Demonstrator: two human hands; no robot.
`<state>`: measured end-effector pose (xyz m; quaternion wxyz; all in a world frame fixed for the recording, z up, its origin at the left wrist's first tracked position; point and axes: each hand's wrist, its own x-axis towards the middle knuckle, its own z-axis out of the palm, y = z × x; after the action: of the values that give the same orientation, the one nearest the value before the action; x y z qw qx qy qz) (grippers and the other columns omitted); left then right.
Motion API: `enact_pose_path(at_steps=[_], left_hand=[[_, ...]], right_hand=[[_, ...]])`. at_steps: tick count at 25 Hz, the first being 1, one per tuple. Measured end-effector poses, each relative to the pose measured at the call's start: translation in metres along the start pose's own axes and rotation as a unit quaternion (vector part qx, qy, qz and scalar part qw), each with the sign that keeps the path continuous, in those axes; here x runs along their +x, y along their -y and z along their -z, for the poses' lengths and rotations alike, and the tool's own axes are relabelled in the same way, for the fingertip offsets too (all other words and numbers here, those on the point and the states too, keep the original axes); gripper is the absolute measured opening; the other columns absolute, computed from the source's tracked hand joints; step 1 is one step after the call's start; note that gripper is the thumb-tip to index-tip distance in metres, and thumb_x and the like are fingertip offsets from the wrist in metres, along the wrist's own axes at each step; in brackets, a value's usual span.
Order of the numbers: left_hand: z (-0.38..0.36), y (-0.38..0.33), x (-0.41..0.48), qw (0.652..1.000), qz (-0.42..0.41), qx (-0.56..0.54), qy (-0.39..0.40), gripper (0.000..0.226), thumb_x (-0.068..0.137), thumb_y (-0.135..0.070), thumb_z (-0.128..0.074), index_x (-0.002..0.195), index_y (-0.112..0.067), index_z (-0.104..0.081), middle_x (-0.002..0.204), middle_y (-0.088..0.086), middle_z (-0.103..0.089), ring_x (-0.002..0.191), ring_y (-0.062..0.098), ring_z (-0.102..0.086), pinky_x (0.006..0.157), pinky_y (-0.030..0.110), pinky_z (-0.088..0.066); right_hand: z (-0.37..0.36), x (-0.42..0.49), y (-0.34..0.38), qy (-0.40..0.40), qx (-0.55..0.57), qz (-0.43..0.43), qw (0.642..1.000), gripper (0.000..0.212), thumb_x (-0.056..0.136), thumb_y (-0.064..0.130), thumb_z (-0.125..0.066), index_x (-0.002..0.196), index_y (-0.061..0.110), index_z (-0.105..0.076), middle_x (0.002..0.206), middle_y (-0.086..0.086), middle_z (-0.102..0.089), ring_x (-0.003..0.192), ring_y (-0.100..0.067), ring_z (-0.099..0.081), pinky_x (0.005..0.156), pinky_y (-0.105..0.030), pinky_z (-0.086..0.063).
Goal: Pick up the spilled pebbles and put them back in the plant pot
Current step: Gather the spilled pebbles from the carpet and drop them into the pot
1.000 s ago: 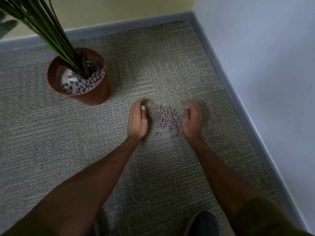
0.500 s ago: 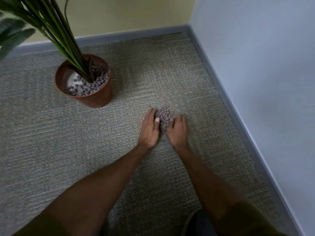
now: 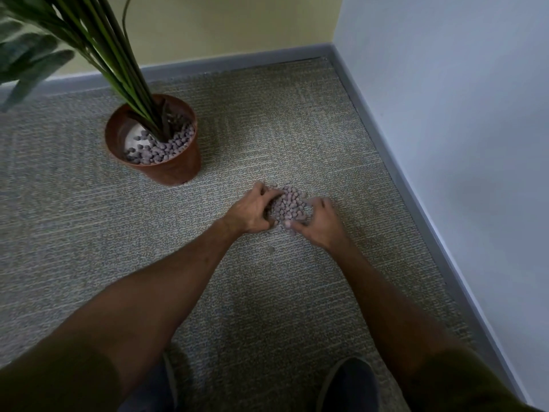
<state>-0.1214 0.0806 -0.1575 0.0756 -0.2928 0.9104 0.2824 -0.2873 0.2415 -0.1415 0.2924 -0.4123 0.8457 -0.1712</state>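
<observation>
On the carpet [image 3: 267, 292], right of the pot [image 3: 175, 168] and a little nearer the camera, lies a heap of pebbles [image 3: 289, 205]. The left hand [image 3: 252, 214] cups the heap's left side, fingers curled over its far edge and touching the pebbles. The right hand [image 3: 319, 224] cups the right and near side, fingers bent in against the heap. Both hands are half closed around the heap, pressing it between them; whether any pebbles are lifted off the carpet cannot be told. One stray pebble [image 3: 271, 249] lies on the carpet just nearer than the hands. The pot stands upright on the carpet, well apart from the heap, with more pebbles inside around green stems [image 3: 124, 69]. Beyond the pot runs a grey skirting [image 3: 237, 59].
</observation>
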Motion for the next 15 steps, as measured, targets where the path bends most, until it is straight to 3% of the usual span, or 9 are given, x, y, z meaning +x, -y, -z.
enact_pose_path(at_steps=[3, 8, 10, 15], left_hand=[[-0.002, -0.008, 0.007, 0.999, 0.018, 0.03, -0.006, 0.095, 0.081, -0.044, -0.085, 0.16, -0.034, -0.033, 0.148, 0.01, -0.035, 0.132, 0.034, -0.055, 0.106, 0.052, -0.056], [0.009, -0.012, 0.013, 0.999, 0.012, 0.046, 0.002, 0.095, 0.081, -0.043, -0.087, 0.158, -0.025, -0.035, 0.143, 0.012, -0.043, 0.12, 0.032, -0.062, 0.099, 0.048, -0.06], [0.01, -0.016, 0.011, 0.999, 0.02, 0.026, -0.011, 0.088, 0.083, -0.035, -0.087, 0.156, -0.02, -0.039, 0.139, 0.013, -0.049, 0.115, 0.034, -0.065, 0.097, 0.047, -0.06], [0.008, -0.022, 0.001, 0.997, 0.03, -0.001, -0.077, 0.058, 0.087, -0.015, -0.081, 0.141, -0.01, -0.059, 0.125, 0.013, -0.066, 0.107, 0.032, -0.069, 0.093, 0.043, -0.061]], right_hand=[[0.0, 0.015, 0.021, 0.042, -0.02, 0.014, 0.999, 0.096, 0.081, 0.053, -0.087, 0.154, 0.015, -0.037, 0.152, -0.013, -0.039, 0.141, -0.031, -0.044, 0.111, -0.053, -0.046], [-0.003, 0.03, 0.034, 0.046, -0.074, 0.072, 0.994, 0.069, 0.088, 0.042, -0.084, 0.146, 0.017, -0.055, 0.143, -0.008, -0.05, 0.135, -0.03, -0.053, 0.112, -0.046, -0.048], [-0.004, 0.029, 0.037, 0.048, -0.091, 0.08, 0.991, 0.064, 0.089, 0.043, -0.082, 0.143, 0.017, -0.059, 0.142, -0.009, -0.051, 0.132, -0.03, -0.054, 0.112, -0.047, -0.049], [-0.01, 0.029, 0.046, 0.052, -0.123, 0.066, 0.989, 0.081, 0.084, 0.05, -0.084, 0.148, 0.017, -0.048, 0.149, -0.015, -0.046, 0.132, -0.038, -0.056, 0.111, -0.054, -0.051]])
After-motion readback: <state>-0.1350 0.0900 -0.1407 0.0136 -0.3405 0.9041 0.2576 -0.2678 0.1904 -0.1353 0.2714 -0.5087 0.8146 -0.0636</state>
